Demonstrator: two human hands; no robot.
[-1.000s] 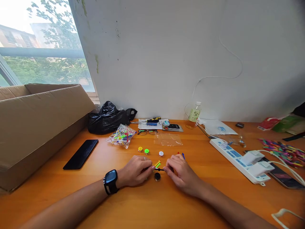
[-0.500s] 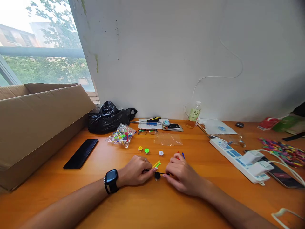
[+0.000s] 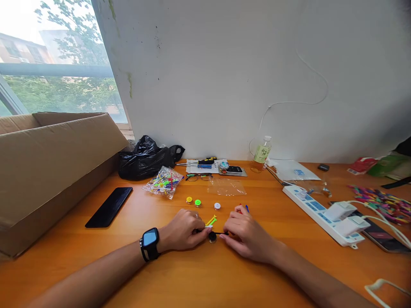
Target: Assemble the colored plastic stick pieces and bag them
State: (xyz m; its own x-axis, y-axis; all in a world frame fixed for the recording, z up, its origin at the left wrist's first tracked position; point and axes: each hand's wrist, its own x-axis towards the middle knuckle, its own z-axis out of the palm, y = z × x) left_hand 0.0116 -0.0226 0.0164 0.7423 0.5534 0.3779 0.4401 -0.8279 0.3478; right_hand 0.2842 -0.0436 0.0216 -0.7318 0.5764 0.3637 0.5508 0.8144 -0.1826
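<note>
My left hand [image 3: 181, 231], with a smartwatch [image 3: 150, 243] on its wrist, rests on the orange table [image 3: 205, 273] with fingers curled and pinched beside a small black round piece [image 3: 212, 236]. My right hand [image 3: 245, 234] pinches a thin black stick [image 3: 221, 233] that meets that black piece. Yellow and green sticks [image 3: 211, 220] lie just beyond the fingertips. Small round caps sit farther back: a yellow cap [image 3: 189, 199], a green cap [image 3: 198, 202] and a white cap [image 3: 217, 206]. Red and blue sticks [image 3: 245, 208] peek out behind my right hand.
A clear bag of coloured sticks [image 3: 163, 182], a black phone [image 3: 109, 207], a cardboard box [image 3: 48, 167] and a black plastic bag [image 3: 146, 161] lie left. A power strip [image 3: 324, 214] with chargers, a bottle [image 3: 261, 155], glasses [image 3: 198, 176] and coloured strips [image 3: 382, 203] are behind and right.
The black stick has come down from above the black round piece to meet it. Both hands closed in slightly around the piece.
</note>
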